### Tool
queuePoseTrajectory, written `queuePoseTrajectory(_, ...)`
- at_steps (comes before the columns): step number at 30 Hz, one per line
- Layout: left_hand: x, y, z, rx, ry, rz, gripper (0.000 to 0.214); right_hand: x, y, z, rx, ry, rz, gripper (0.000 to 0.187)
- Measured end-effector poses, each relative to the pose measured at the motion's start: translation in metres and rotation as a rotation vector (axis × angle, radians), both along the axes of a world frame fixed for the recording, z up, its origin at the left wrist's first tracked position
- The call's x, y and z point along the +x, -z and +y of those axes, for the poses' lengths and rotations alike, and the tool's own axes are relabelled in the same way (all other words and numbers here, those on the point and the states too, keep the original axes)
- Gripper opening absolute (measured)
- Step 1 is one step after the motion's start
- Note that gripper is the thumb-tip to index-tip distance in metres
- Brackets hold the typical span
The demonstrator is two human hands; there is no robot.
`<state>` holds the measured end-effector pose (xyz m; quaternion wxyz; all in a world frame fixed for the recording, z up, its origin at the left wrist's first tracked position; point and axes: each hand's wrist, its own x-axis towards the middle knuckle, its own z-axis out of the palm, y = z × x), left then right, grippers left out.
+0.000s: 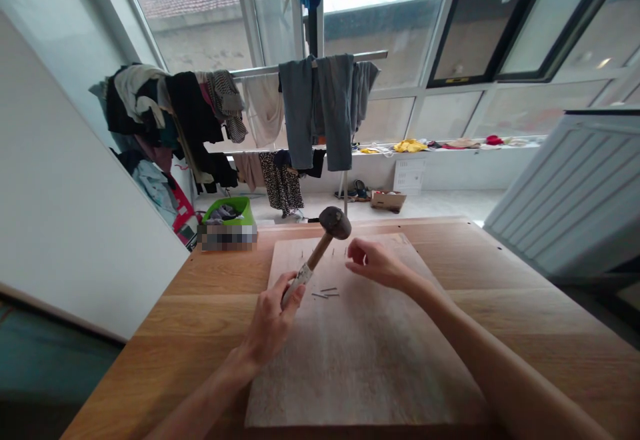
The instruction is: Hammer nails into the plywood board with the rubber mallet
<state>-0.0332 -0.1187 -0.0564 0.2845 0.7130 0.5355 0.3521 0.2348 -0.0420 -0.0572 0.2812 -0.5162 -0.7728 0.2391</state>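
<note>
My L hand (273,317) is wrapped round the white-covered end of the mallet (316,258), a firm grip; its dark head is up, tilted to the far right, over the board's far part. My R hand (373,262) has its fingers curled right by the rightmost standing nail (345,252); can't tell if they pinch it or are just beside. The other upright nails (333,253) are in a rough row to the left, part of it behind the handle. Nearer me, approx. mid-board, a few loose nails (329,289) lie flat.

IMO, to do this well: nail square to the wood, R fingertips low and out of the head's path, light taps 1st w/ the face flat, loose ones well clear of the swing.

The board (360,360) lies on the wooden table (210,300). Beyond it, far left, a green basket (249,208) w/ greyish cloth (223,213) in it; lower part's blurred. Far side, slightly right, on the floor: a cardboard box (387,202), open-topped, contents too small to ID.
</note>
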Motion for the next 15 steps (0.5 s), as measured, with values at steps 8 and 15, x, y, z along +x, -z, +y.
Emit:
queuePoseTrajectory(8,0.000,-0.001,0.003,-0.021,0.006,-0.063,0.047,-0.049,-0.021,-0.031,-0.050,-0.315,-0.307,0.026)
queuePoseTrajectory(15,-0.001,0.001,0.003,0.002,0.014,-0.058,0.043,-0.043,-0.019,-0.022,-0.157,-0.304,-0.223,0.021)
